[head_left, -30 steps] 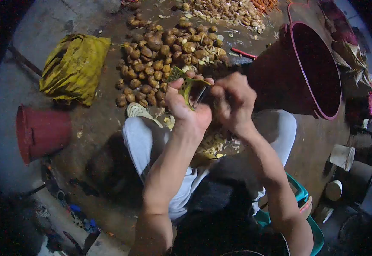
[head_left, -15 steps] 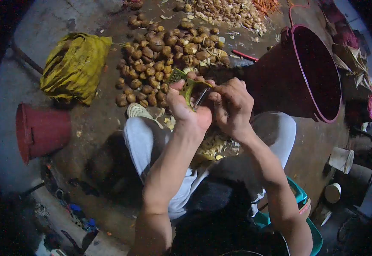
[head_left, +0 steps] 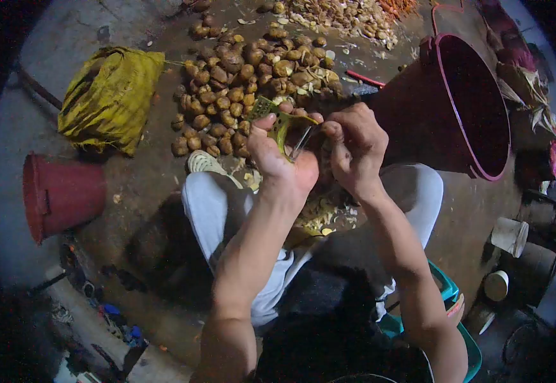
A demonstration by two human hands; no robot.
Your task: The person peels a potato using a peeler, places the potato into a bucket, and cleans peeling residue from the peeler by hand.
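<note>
My left hand point(head_left: 283, 150) is closed around a yellow-green peeler point(head_left: 278, 131) with a perforated section and a shiny metal blade. Just right of the blade, my right hand point(head_left: 357, 143) is closed, thumb against curled fingers; whatever is between them is hidden. Beyond both hands a heap of brown potatoes point(head_left: 227, 102) lies on the floor. Pale peelings point(head_left: 319, 217) are scattered below my hands, between my knees.
A large dark red bucket point(head_left: 412, 108) lies tilted at the right, its mouth facing right. At the left are a yellow sack point(head_left: 112, 99) and a smaller red bucket point(head_left: 70, 195). A pile of pale scraps point(head_left: 348, 22) is at the far side, near a red-handled tool point(head_left: 365, 79).
My right hand has moved slightly right, away from the peeler's blade. My left hand keeps its hold on the peeler, and the whole view has shifted a little.
</note>
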